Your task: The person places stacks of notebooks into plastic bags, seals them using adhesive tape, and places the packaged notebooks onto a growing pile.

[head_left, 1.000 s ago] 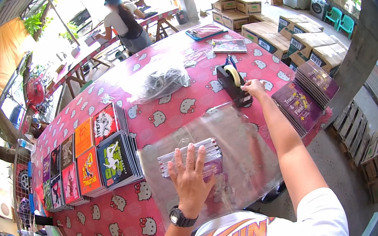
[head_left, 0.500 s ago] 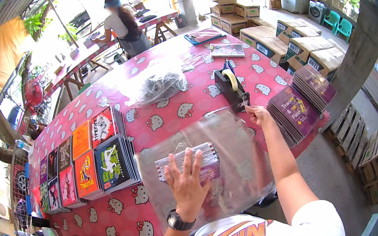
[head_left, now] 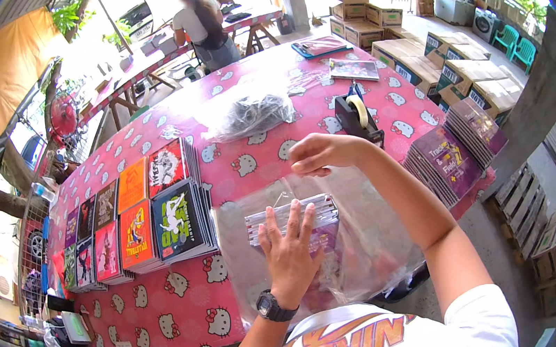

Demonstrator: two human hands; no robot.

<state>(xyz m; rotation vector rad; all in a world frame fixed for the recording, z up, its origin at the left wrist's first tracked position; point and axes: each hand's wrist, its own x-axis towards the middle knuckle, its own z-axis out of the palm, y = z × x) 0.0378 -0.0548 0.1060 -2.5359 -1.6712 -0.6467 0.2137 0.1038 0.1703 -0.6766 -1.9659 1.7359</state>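
Note:
My left hand [head_left: 290, 252] lies with fingers spread on a small stack of thin purple-covered books [head_left: 322, 215], pressing it down. The stack is in clear plastic and rests on a large clear plastic sheet [head_left: 384, 230]. Above the far side of the stack hovers my right hand [head_left: 323, 153], its fingers bent and closed together. What it holds, if anything, is too small to make out. Just beyond that hand stands a black tape dispenser [head_left: 354, 121] with a roll of tape.
Stacks of colourful books [head_left: 137, 227] fill the table's left side. Purple books [head_left: 445, 162] stand at its right edge. A crumpled plastic bag [head_left: 253, 115] lies farther back on the pink tablecloth [head_left: 196, 296]. Cardboard boxes [head_left: 411, 65] stand beyond, and another person [head_left: 206, 28] is at a far table.
My right hand has left the tape dispenser and moved left, over the far side of the book stack. My left hand stays on the stack. The whole view has shifted slightly.

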